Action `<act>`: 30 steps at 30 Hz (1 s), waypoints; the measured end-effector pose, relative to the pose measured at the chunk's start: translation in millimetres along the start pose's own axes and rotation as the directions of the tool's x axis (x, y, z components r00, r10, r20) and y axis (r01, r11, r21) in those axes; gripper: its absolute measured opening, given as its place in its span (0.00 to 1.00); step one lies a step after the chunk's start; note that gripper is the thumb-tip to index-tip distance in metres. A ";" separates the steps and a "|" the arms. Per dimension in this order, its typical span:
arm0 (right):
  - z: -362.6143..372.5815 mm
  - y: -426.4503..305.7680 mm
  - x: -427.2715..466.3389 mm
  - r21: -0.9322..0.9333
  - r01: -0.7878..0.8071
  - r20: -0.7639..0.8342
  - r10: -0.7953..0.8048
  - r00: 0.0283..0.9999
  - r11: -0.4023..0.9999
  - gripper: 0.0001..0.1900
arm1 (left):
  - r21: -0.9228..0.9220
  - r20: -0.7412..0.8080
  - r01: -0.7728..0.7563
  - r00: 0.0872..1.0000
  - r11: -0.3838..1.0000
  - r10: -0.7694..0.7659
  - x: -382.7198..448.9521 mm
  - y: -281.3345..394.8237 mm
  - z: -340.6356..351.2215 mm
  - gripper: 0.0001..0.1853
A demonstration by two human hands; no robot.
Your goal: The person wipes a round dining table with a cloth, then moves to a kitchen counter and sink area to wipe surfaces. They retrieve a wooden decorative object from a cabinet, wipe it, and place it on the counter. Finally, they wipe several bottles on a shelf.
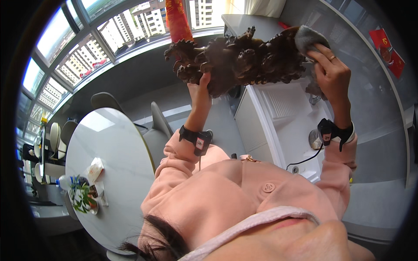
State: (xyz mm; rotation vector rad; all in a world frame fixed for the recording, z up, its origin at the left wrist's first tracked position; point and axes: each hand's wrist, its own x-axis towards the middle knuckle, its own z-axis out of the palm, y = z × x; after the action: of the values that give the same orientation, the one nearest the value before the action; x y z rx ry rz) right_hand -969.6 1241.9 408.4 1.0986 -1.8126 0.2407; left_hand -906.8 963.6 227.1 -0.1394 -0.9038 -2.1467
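A dark brown ornately carved sculpture (251,58), which looks like wood, is held up before me, stretching across the upper middle of the view. My left hand (201,89) grips its lower left part, the thumb showing in front and the other fingers mostly hidden behind. At the upper right end, my right hand (331,70) presses a grey cloth (310,38) against the carving. A ring sits on one of its fingers. Each wrist wears a black strap with a small device.
Below the carving is a white sink (287,120) with a ribbed washboard slope and a glass jar (315,139). A round marble-look table (114,146) at left bears a potted plant (83,199) and a tissue pack (95,169). Grey chairs (156,124) stand beside it; windows (130,29) line the back.
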 end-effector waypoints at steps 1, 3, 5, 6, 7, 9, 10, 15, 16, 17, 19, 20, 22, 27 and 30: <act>11.9 20.0 -3.9 -0.046 -0.111 -0.007 0.111 0.994 0.993 0.17 | -0.017 -0.005 0.069 0.998 0.997 -0.069 20.7 -16.0 1.6 0.25; 40.4 52.3 -9.5 -0.071 -0.196 -0.055 0.193 0.980 0.978 0.15 | -0.098 0.060 0.140 0.989 0.985 -0.135 62.0 -50.7 3.4 0.23; 63.9 79.2 -6.9 -0.274 -0.191 0.173 0.244 0.954 0.943 0.14 | -0.134 0.110 0.322 0.945 0.937 -0.309 117.0 -84.6 3.0 0.21; 66.3 98.5 1.0 -0.328 -0.322 0.209 0.401 0.892 0.888 0.14 | -0.155 0.155 0.402 0.912 0.902 -0.380 146.0 -102.2 6.5 0.20; 66.7 114.1 8.7 -0.390 -0.416 0.252 0.530 0.810 0.821 0.14 | -0.168 0.198 0.487 0.869 0.857 -0.454 175.3 -119.0 12.5 0.20; 64.1 145.4 24.8 -0.439 -0.692 0.171 0.809 0.563 0.574 0.14 | -0.213 0.330 0.515 0.838 0.830 -0.435 243.6 -152.3 43.2 0.22; 61.5 160.9 31.5 -0.211 -0.747 0.233 0.774 0.588 0.631 0.14 | -0.208 0.417 0.568 0.788 0.796 -0.453 275.9 -163.9 58.3 0.22; 48.6 221.5 58.8 -0.015 -0.774 0.305 0.740 0.599 0.633 0.26 | -0.133 0.615 0.516 0.713 0.846 -0.338 370.2 -218.2 186.3 0.25; 45.9 231.3 65.4 -0.056 -0.785 0.315 0.757 0.572 0.616 0.29 | -0.111 0.639 0.551 0.677 0.827 -0.365 379.9 -225.7 211.9 0.24; 41.7 236.7 70.6 -0.063 -0.764 0.302 0.742 0.598 0.642 0.31 | -0.097 0.672 0.574 0.641 0.813 -0.372 387.7 -232.8 237.0 0.22; 30.8 245.8 79.5 -0.231 -0.772 0.303 0.798 0.522 0.592 0.33 | -0.042 0.752 0.689 0.499 0.724 -0.431 396.8 -246.0 276.0 0.22; 24.9 250.2 82.9 -0.294 -0.749 0.316 0.800 0.510 0.594 0.34 | 0.012 0.790 0.769 0.385 0.639 -0.478 402.5 -255.2 293.4 0.22; 10.3 259.2 85.6 -0.430 -0.706 0.272 0.826 0.493 0.563 0.35 | 0.047 0.790 0.816 0.323 0.577 -0.522 399.4 -272.1 325.9 0.26; -10.9 309.9 85.9 -0.481 -0.766 0.113 0.896 0.429 0.427 0.37 | -0.004 0.840 0.731 0.373 0.682 -0.395 411.4 -319.0 401.1 0.27; -14.7 339.8 85.6 -0.530 -0.738 0.130 0.899 0.418 0.419 0.39 | 0.023 0.864 0.738 0.324 0.675 -0.384 425.3 -346.9 430.7 0.28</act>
State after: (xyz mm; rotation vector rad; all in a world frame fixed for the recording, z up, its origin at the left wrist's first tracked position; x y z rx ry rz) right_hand -1231.6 1396.2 583.3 -0.2148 -2.5437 0.2206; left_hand -1522.9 1127.0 510.6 -1.3442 -1.1254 -2.9951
